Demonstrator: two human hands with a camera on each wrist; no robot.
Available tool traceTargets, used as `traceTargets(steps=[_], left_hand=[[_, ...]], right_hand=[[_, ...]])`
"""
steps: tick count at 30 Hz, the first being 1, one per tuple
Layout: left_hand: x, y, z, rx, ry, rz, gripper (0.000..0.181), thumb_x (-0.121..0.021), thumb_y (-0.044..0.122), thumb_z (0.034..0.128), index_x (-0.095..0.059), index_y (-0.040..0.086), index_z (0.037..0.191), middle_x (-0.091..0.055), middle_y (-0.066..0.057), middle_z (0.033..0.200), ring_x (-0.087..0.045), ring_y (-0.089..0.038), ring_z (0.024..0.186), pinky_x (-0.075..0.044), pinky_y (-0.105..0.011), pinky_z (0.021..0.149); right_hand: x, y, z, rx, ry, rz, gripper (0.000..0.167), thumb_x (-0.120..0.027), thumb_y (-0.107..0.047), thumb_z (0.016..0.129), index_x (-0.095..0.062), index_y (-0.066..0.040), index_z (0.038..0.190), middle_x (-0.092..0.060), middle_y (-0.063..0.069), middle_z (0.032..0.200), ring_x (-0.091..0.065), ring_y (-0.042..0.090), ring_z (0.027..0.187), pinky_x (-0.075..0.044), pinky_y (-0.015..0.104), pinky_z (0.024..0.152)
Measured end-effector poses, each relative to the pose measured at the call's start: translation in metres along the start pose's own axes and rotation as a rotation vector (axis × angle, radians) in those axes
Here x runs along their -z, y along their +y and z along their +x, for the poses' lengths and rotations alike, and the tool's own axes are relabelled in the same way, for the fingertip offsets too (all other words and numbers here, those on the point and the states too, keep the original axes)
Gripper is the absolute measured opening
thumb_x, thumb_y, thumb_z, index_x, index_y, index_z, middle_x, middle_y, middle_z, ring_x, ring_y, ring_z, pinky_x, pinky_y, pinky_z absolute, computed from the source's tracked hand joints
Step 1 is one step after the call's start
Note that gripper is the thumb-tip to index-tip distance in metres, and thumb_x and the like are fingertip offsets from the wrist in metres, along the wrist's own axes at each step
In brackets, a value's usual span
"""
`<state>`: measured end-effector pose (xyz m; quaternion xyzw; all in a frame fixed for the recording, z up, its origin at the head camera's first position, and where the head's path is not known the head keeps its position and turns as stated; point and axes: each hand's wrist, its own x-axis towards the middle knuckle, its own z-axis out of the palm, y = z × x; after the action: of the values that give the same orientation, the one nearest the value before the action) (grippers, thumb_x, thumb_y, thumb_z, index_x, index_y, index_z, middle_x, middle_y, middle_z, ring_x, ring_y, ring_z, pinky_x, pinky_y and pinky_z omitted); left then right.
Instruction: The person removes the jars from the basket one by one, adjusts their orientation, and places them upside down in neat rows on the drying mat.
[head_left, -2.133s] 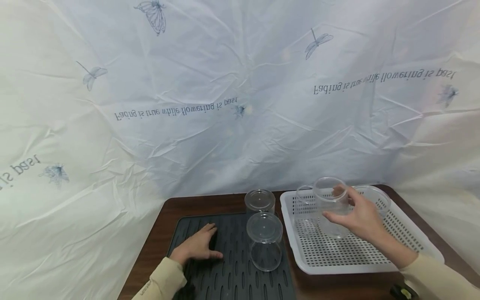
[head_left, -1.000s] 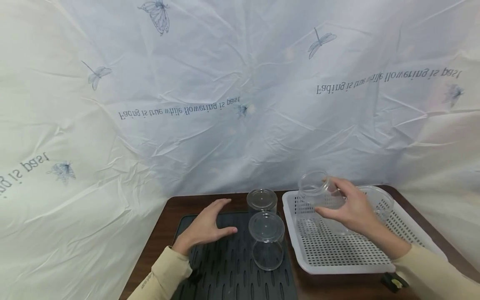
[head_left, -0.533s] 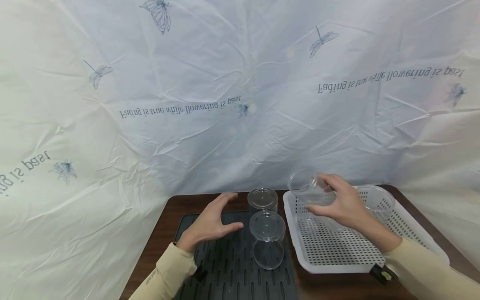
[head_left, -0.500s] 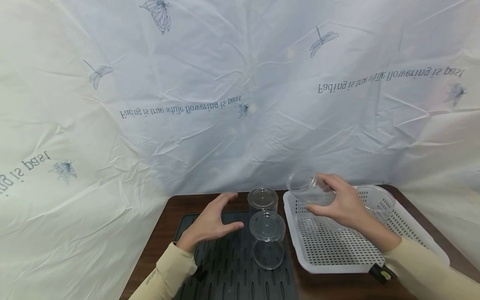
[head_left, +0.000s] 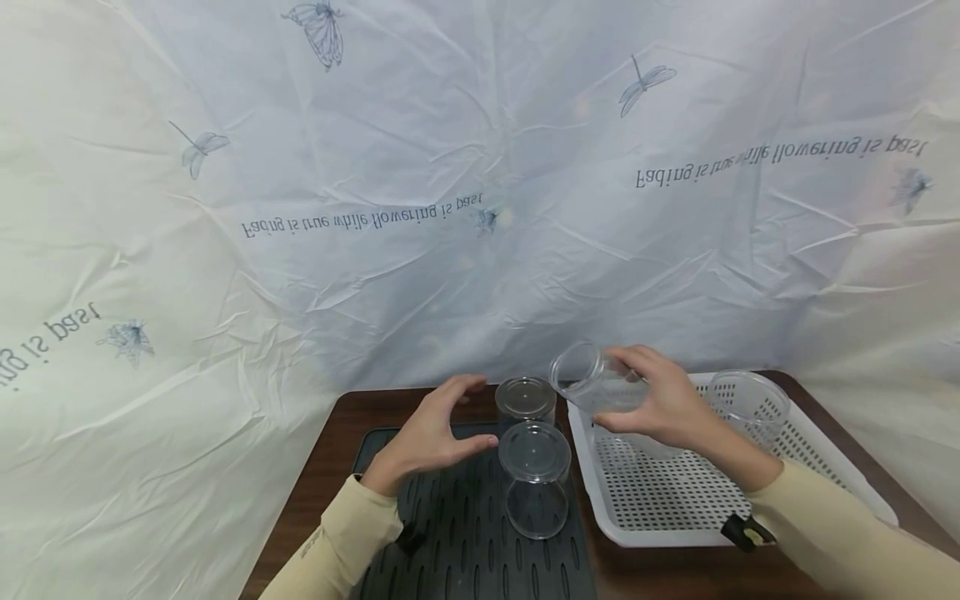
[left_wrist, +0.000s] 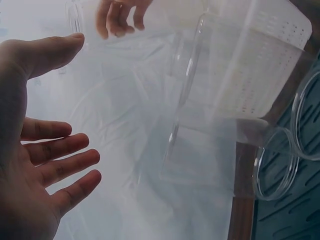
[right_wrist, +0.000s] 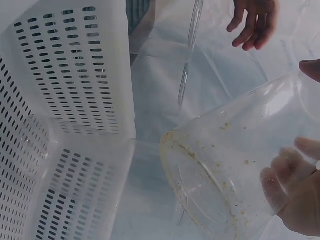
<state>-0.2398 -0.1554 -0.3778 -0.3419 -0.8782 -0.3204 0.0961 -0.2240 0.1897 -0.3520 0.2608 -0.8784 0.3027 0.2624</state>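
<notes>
In the head view my right hand [head_left: 660,404] grips a clear cylindrical container [head_left: 592,383], tilted with its rim toward the left, above the left side of the white basket [head_left: 615,533]. Yellowish specks show around its base [right_wrist: 200,185] in the right wrist view. My left hand [head_left: 431,429] is raised over the dark ridged mat [head_left: 457,533], thumb and fingers spread apart, holding nothing. Just right of it, two clear containers, a front one [head_left: 535,483] and a back one [head_left: 525,398], stand with their flat round ends up.
Another clear container [head_left: 750,400] is in the basket's back right part. Mat and basket lie side by side on a dark brown table [head_left: 300,492]. A pale printed sheet [head_left: 450,292] hangs behind and to the left.
My right hand has carried the container left from over the basket's middle, tilting it. My left hand has risen from the mat and moved right toward the standing containers.
</notes>
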Motion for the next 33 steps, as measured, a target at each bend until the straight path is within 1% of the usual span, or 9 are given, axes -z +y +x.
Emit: traceTargets(steps=[5, 9, 13, 17, 20, 24, 27, 33], left_hand=[[0.000, 0.006, 0.005, -0.019, 0.006, -0.035, 0.078, -0.076, 0.049, 0.0819, -0.042, 0.020, 0.147, -0.049, 0.001, 0.143, -0.051, -0.020, 0.129, -0.046, -0.041, 0.103], [-0.001, 0.009, 0.009, -0.042, 0.016, -0.061, 0.076, -0.077, 0.046, 0.0819, -0.043, 0.020, 0.146, -0.049, 0.001, 0.142, -0.050, -0.016, 0.129, -0.047, -0.039, 0.103], [-0.002, 0.012, 0.014, -0.062, 0.023, -0.075, 0.076, -0.077, 0.046, 0.0818, -0.044, 0.019, 0.145, -0.051, -0.004, 0.141, -0.051, -0.016, 0.128, -0.047, -0.039, 0.102], [-0.002, 0.015, 0.017, -0.065, 0.023, -0.076, 0.077, -0.077, 0.047, 0.0813, -0.043, 0.020, 0.145, -0.052, -0.005, 0.141, -0.051, -0.016, 0.128, -0.047, -0.038, 0.103], [-0.002, 0.017, 0.019, -0.066, 0.027, -0.071, 0.078, -0.077, 0.047, 0.0811, -0.043, 0.020, 0.146, -0.052, -0.003, 0.141, -0.051, -0.015, 0.128, -0.047, -0.035, 0.103], [-0.002, 0.020, 0.020, -0.066, 0.031, -0.080, 0.078, -0.078, 0.045, 0.0806, -0.044, 0.019, 0.145, -0.052, -0.001, 0.140, -0.051, -0.014, 0.129, -0.046, -0.033, 0.103], [-0.002, 0.022, 0.021, -0.064, 0.029, -0.089, 0.079, -0.079, 0.044, 0.0801, -0.043, 0.019, 0.146, -0.052, -0.001, 0.140, -0.050, -0.014, 0.129, -0.046, -0.034, 0.103], [-0.001, 0.025, 0.023, -0.071, 0.032, -0.118, 0.080, -0.079, 0.042, 0.0802, -0.041, 0.018, 0.147, -0.052, -0.006, 0.140, -0.050, -0.016, 0.128, -0.047, -0.038, 0.103]], right_hand=[[0.000, -0.003, 0.004, 0.012, -0.038, 0.009, 0.082, -0.094, -0.031, 0.057, -0.061, -0.009, 0.129, -0.064, 0.005, 0.104, -0.059, 0.020, 0.090, -0.052, 0.040, 0.075], [-0.001, -0.004, 0.006, 0.012, -0.060, 0.000, 0.082, -0.093, -0.034, 0.057, -0.061, -0.009, 0.129, -0.064, 0.006, 0.105, -0.060, 0.021, 0.091, -0.052, 0.041, 0.076], [-0.002, -0.006, 0.009, 0.005, -0.090, -0.001, 0.084, -0.093, -0.035, 0.057, -0.060, -0.008, 0.130, -0.064, 0.007, 0.109, -0.061, 0.023, 0.093, -0.054, 0.045, 0.078], [-0.004, -0.010, 0.012, 0.003, -0.113, 0.008, 0.084, -0.092, -0.037, 0.058, -0.059, -0.007, 0.130, -0.064, 0.007, 0.112, -0.060, 0.023, 0.096, -0.054, 0.046, 0.079], [-0.006, -0.012, 0.015, 0.007, -0.124, 0.003, 0.084, -0.092, -0.039, 0.059, -0.060, -0.008, 0.130, -0.064, 0.007, 0.113, -0.060, 0.023, 0.097, -0.053, 0.046, 0.079], [-0.008, -0.014, 0.017, 0.013, -0.141, 0.006, 0.083, -0.091, -0.042, 0.060, -0.060, -0.010, 0.130, -0.064, 0.007, 0.113, -0.060, 0.024, 0.097, -0.053, 0.045, 0.078], [-0.008, -0.015, 0.019, 0.018, -0.155, 0.014, 0.083, -0.090, -0.042, 0.060, -0.060, -0.008, 0.130, -0.064, 0.007, 0.112, -0.060, 0.025, 0.097, -0.053, 0.047, 0.079], [-0.008, -0.018, 0.021, 0.026, -0.186, 0.015, 0.084, -0.090, -0.041, 0.061, -0.059, -0.006, 0.132, -0.063, 0.008, 0.114, -0.061, 0.025, 0.099, -0.053, 0.048, 0.082]])
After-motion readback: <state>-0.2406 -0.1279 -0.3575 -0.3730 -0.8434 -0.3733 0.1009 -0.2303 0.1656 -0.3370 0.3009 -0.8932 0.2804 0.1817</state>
